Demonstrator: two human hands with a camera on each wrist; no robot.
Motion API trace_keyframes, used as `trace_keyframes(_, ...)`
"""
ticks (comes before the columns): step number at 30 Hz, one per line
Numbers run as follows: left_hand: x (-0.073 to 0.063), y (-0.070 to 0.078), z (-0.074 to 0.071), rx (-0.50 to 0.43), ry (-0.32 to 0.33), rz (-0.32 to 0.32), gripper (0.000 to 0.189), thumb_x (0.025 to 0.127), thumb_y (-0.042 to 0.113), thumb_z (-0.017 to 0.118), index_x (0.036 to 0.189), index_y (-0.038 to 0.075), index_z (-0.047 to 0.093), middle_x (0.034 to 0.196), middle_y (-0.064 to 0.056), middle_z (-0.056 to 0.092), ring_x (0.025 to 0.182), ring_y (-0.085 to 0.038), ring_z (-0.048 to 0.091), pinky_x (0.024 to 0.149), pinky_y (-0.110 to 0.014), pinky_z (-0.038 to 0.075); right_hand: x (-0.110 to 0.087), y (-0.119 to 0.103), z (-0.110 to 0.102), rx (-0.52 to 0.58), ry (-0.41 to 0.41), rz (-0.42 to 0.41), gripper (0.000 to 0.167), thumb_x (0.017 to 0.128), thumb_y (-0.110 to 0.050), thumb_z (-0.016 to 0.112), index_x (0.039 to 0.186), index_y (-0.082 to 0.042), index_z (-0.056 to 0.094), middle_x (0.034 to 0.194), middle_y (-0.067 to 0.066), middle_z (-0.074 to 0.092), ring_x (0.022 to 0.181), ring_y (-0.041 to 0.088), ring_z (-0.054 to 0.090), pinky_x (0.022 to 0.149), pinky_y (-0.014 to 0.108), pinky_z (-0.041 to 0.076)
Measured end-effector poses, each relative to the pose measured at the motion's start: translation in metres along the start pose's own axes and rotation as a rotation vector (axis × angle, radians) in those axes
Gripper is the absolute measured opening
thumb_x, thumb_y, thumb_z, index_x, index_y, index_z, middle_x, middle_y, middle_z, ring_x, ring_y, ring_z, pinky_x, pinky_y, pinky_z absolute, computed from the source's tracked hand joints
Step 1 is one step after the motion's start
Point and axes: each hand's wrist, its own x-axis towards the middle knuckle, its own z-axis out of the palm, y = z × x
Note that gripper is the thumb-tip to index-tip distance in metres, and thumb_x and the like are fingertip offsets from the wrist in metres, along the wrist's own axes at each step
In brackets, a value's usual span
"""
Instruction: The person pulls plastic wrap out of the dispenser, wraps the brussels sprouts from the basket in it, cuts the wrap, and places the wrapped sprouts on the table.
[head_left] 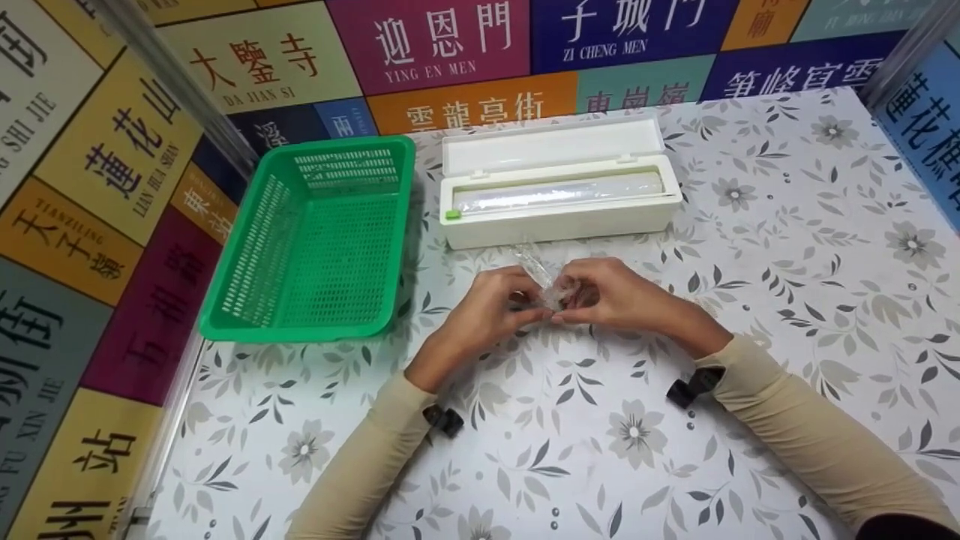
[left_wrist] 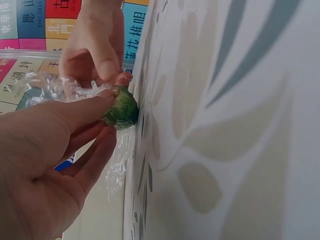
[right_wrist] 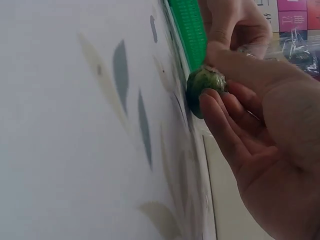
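Close over the table's middle, my two hands meet at a small round green vegetable (left_wrist: 122, 111) wrapped in clear cling film (left_wrist: 45, 89). My left hand (head_left: 491, 304) pinches it between thumb and fingers. From the other side, the thumb and fingers of my right hand (head_left: 619, 296) hold the same vegetable. In the right wrist view its green, leafy-looking surface (right_wrist: 204, 80) shows between the fingertips. A loose tail of film sticks up between the hands toward the back. In the head view, fingers and film mostly hide the vegetable.
Behind the hands stands a white cling film box (head_left: 562, 229), its lid (head_left: 555, 142) raised and a film roll (head_left: 559, 193) inside. A green plastic basket (head_left: 394, 292) is at the back left. Lettered panels (head_left: 442, 45) border the flower-patterned table (head_left: 570, 457).
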Motion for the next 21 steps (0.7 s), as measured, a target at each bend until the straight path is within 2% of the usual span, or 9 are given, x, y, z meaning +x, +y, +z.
trace_keyframes(3,-0.0009,-0.0002,-0.0006,-0.037,-0.004,-0.009,0.007,0.095,0.012,0.085,0.099,0.006,0.082,0.099,-0.007,0.074,0.099,-0.018,0.077,0.088,-0.021,0.064,0.0003,-0.0005,0.0015,-0.034,0.024,-0.030,0.018,0.088,-0.022,0.092,0.097,-0.018,0.077,0.095,-0.001,0.074,0.086,0.013,0.071,0.078,0.032,0.064)
trace_keyframes(7,-0.0014,-0.0006,0.0004,-0.059,0.005,-0.027,0.008,0.094,0.007,0.085,0.101,0.005,0.081,0.101,-0.009,0.076,0.099,-0.020,0.079,0.088,-0.019,0.063,-0.0013,0.0013,0.0012,0.005,0.013,-0.046,0.012,0.092,-0.022,0.089,0.093,-0.024,0.077,0.094,-0.006,0.073,0.089,0.012,0.070,0.081,0.034,0.065)
trace_keyframes(11,-0.0007,-0.0002,0.0018,-0.115,0.009,-0.045,0.009,0.092,0.002,0.085,0.100,0.002,0.081,0.102,-0.011,0.077,0.099,-0.023,0.080,0.090,-0.024,0.065,-0.0033,0.0049,-0.0013,0.062,-0.025,-0.031,0.010,0.094,-0.015,0.085,0.094,-0.020,0.076,0.097,-0.006,0.073,0.094,0.014,0.071,0.088,0.034,0.064)
trace_keyframes(14,-0.0006,0.0002,0.0013,-0.093,0.013,-0.038,0.009,0.092,0.003,0.084,0.102,0.003,0.083,0.101,-0.010,0.078,0.097,-0.023,0.080,0.089,-0.027,0.066,-0.0037,0.0062,-0.0037,0.082,-0.049,-0.007,0.011,0.092,-0.011,0.084,0.095,-0.017,0.077,0.099,-0.003,0.073,0.095,0.016,0.069,0.091,0.033,0.061)
trace_keyframes(17,-0.0010,0.0005,-0.0001,-0.035,0.015,-0.009,0.009,0.096,0.009,0.083,0.104,0.007,0.085,0.099,-0.008,0.080,0.095,-0.020,0.079,0.087,-0.026,0.066,-0.0036,0.0058,-0.0045,0.052,-0.057,0.023,0.013,0.092,-0.022,0.088,0.101,-0.021,0.078,0.101,-0.006,0.074,0.096,0.015,0.068,0.090,0.029,0.059)
trace_keyframes(21,-0.0009,0.0003,-0.0008,-0.005,0.007,0.019,0.012,0.100,0.016,0.080,0.106,0.008,0.086,0.100,-0.007,0.080,0.095,-0.018,0.077,0.087,-0.021,0.064,-0.0020,0.0042,-0.0020,0.047,-0.028,0.073,0.015,0.099,-0.039,0.081,0.106,-0.026,0.081,0.098,-0.007,0.077,0.090,0.016,0.071,0.082,0.026,0.059)
